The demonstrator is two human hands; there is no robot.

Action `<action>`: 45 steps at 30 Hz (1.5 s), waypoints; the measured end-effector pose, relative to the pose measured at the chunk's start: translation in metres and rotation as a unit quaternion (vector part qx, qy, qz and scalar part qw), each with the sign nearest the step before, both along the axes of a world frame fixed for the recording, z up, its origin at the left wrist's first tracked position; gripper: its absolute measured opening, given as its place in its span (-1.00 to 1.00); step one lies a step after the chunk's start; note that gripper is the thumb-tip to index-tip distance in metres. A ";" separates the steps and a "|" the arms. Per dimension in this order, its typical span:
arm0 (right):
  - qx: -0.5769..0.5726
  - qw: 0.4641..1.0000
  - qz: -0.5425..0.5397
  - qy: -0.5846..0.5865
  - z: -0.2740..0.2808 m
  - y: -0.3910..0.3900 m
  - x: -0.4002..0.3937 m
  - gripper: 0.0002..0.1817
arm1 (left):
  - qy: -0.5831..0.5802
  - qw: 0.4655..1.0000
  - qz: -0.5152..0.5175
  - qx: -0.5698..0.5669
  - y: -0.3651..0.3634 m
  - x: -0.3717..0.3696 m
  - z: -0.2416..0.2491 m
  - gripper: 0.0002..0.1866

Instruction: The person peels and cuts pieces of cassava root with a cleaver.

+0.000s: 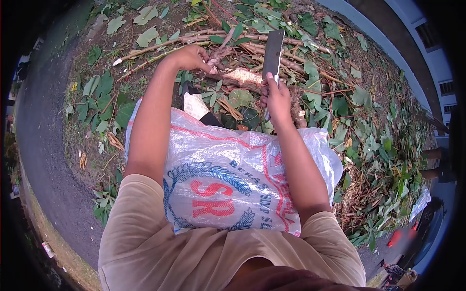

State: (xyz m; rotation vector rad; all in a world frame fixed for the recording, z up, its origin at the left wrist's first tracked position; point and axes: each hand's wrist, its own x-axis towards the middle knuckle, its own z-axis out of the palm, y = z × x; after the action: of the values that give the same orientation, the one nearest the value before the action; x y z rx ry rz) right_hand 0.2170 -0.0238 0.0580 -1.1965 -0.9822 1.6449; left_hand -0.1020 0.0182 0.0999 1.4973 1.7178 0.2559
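My right hand (277,99) is wrapped round the handle of a cleaver (273,51), whose broad dark blade points up and away from me. Beneath the blade lies a brown log (242,76) with a pale, chopped upper face. At the log's left end my left hand (193,59) is closed, its thumb and fingers pinching a knobbly pinkish-brown stem piece (222,48). A printed white plastic sack (218,179) covers my lap. Part of a black and white shoe (195,104) shows between the sack and the log.
Cut branches (160,51) lie behind the log. Green leaves (361,97) and wood chips (359,194) litter the ground. A paved road (43,126) runs along the left, a pale blue wall (403,43) along the right. A person's legs (434,164) are at the far right.
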 end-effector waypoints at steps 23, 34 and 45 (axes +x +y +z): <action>-0.007 0.968 -0.179 0.175 0.033 0.012 0.037 -0.59 | -0.043 0.998 -0.042 0.010 -0.029 0.050 0.045 -0.43; 0.033 0.997 -0.071 -0.028 0.007 0.013 0.029 -0.46 | 0.187 0.971 -0.143 0.040 0.006 0.041 -0.029 -0.12; -0.049 0.964 0.134 -0.222 -0.032 0.018 0.023 -0.38 | 0.169 0.971 -0.136 0.098 0.010 0.045 -0.039 -0.20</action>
State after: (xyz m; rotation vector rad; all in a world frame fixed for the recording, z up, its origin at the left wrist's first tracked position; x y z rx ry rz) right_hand 0.2399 -0.0058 0.0256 -1.6005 -1.4055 1.6802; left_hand -0.0565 0.0282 0.0614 1.9921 1.7562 0.0256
